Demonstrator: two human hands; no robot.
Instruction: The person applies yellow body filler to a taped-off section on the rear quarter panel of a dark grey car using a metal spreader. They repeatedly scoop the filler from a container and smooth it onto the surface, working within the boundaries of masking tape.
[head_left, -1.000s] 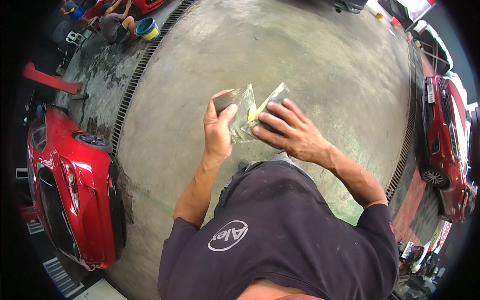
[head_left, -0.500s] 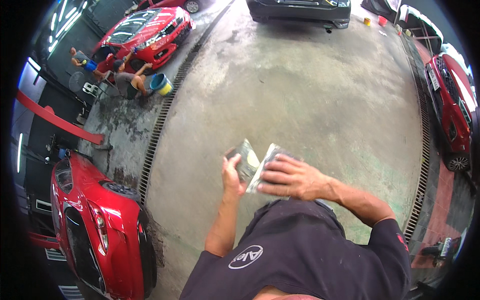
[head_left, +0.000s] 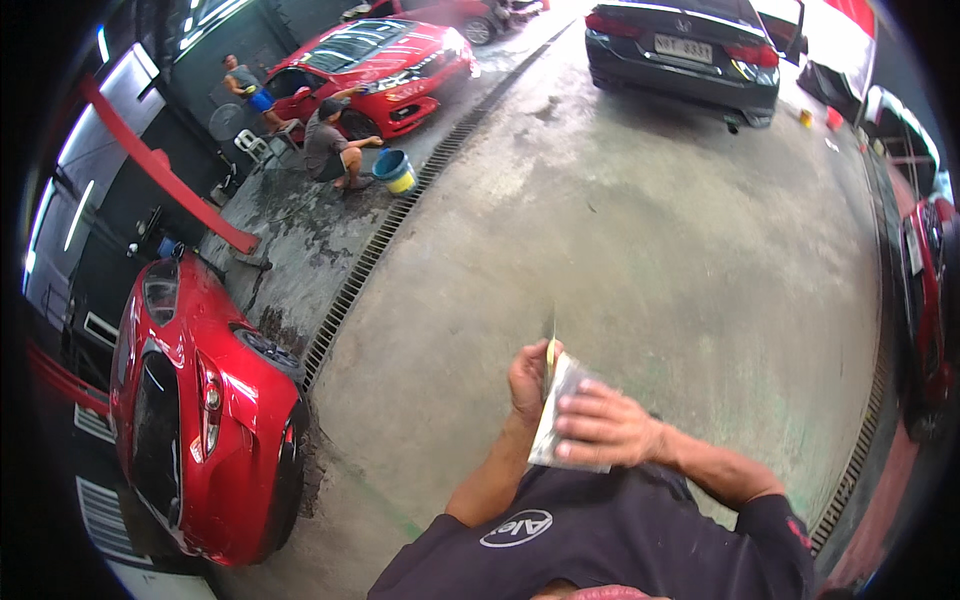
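My left hand (head_left: 528, 384) and my right hand (head_left: 608, 428) are together in front of my chest, over a concrete floor. Between them they hold a small clear plastic packet (head_left: 556, 418) with a yellow edge at its top. The left hand grips its left side with thumb up. My right hand lies flat across its front with fingers spread over it. What is inside the packet cannot be made out.
A red car (head_left: 200, 400) stands close on my left beside a long drain grate (head_left: 380, 250). Further off, two people work at another red car (head_left: 370, 60) near a blue bucket (head_left: 396, 170). A dark car (head_left: 690, 50) is parked ahead, and a red one (head_left: 925, 280) on the right.
The view has tilted up, showing more of the floor and the cars ahead. My hands stay on the packet, which has turned edge-on and more upright.
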